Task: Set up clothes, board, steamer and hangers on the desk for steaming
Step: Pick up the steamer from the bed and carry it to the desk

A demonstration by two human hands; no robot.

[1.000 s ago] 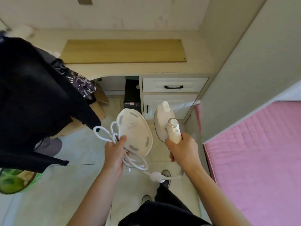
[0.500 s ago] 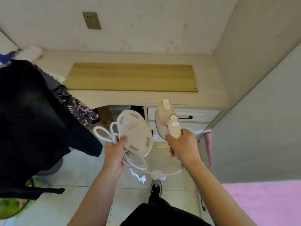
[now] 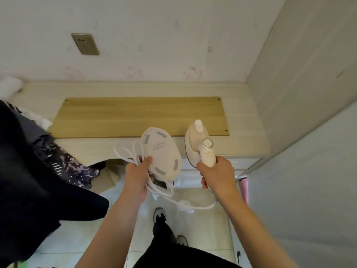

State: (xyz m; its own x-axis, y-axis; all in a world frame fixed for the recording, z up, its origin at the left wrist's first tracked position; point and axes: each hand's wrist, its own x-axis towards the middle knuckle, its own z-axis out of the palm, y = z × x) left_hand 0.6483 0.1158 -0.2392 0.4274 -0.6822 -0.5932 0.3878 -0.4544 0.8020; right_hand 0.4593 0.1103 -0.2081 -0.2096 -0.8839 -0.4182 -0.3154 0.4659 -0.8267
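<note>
Head view: the right hand (image 3: 217, 176) grips the handle of a white steamer (image 3: 199, 144), fingers curled round it, holding it in the air over the front edge of the desk (image 3: 243, 120), its head pointing away from the person and a round knob on top of the handle. The left hand (image 3: 138, 176) holds a white oval pad (image 3: 161, 153) with grey slots round its rim, the thumb pressed on its face, and the same hand clutches a bunch of looped white cord (image 3: 127, 153). The cord trails from under that hand down and across to the base of the steamer's handle, with a thicker white piece on it hanging between the two forearms. The pad and the steamer are just beside each other but apart. A wooden board (image 3: 139, 115) lies flat on the desk, lengthwise along the wall, behind both held things. Dark clothes (image 3: 29, 171) hang large at the left edge, with a patterned purple piece (image 3: 75, 169) draped over the desk's left end. A socket (image 3: 85, 44) sits on the wall above the desk. Below, the person's dark trousers and shoes (image 3: 160, 214) stand on a pale tiled floor, and a strip of pink (image 3: 243, 188) shows at the right by a grey cabinet (image 3: 309, 93).
</note>
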